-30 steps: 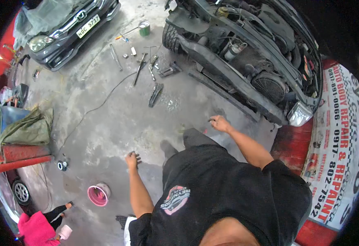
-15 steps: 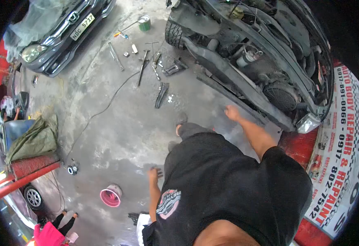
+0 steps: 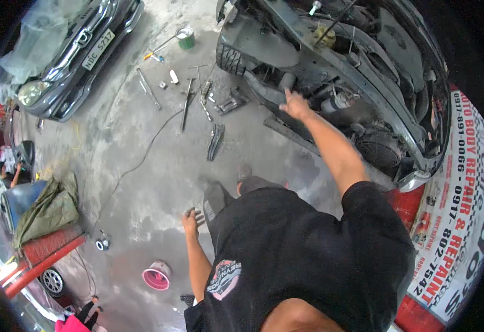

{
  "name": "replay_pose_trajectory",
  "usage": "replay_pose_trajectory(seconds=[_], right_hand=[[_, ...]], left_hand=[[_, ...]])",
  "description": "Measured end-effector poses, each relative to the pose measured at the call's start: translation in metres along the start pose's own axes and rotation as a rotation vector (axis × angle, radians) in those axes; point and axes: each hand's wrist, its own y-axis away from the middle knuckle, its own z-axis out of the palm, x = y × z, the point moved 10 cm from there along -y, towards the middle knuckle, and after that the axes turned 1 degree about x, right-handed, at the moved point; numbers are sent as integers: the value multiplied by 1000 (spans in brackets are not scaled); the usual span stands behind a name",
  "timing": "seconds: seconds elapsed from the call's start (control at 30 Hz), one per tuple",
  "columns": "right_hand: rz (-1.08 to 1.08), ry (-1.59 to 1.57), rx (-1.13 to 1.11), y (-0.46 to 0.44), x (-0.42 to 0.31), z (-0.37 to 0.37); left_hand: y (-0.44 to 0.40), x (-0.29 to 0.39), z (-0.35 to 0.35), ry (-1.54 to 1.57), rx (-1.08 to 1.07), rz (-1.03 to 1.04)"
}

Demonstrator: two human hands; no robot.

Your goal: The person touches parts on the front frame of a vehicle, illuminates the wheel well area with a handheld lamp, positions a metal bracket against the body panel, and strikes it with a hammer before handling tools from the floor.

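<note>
One dark car [image 3: 372, 105], front stripped, stood ahead of me to the right. My right hand [image 3: 296, 105], open with index finger extended, was at its exposed front; whether it touched, I could not tell. My left hand [image 3: 192, 219], open, fingers apart, hung over the floor [image 3: 142, 210] beside my leg [image 3: 215, 202]. One pink bucket [image 3: 157, 276] stood to my left; one green can [image 3: 186, 40], ahead.

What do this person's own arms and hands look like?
The left hand and right hand are ordinary human hands, with no gloves visible. Short black sleeves leave the forearms uncovered. They belong to a black shirt with a pale-and-red badge on its left chest.
</note>
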Motion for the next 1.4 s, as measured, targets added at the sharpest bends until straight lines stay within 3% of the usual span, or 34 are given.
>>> replay_pose_trajectory(seconds=[0.2,0.33,0.6,0.63,0.7,0.73,0.8,0.87,0.9,1.07,1.2,1.4], right_hand=[[199,9,-44,15,-18,-11],[247,42,-138,6,-18,-8],[316,121,-242,-9,-35,-11],[311,106,-241,-9,-39,-17],[315,93,-256,-13,-36,-14],[316,105,-281,-17,-36,-11],[385,101,-318,-18,-33,-9],[362,74,-320,-13,-32,-8],[331,35,-299,-16,-34,-10],[262,6,-236,-22,-38,-13],[307,32,-262,-22,-35,-12],[278,71,-204,-20,-35,-13]], left_hand=[[-24,-23,-27,-156,22,-200],[-74,1,-50,-221,-37,-218],[-249,160,-56,-390,-121,-48],[-262,189,-39,-400,-125,-73],[-335,223,2,-565,-253,66],[-309,285,43,-495,-188,138],[-328,351,129,-604,-321,261],[-340,377,221,-259,-447,144],[-353,391,271,-326,-536,218],[-300,488,462,91,-692,416],[-262,519,540,-83,-768,583],[-252,532,541,-157,-751,748]])
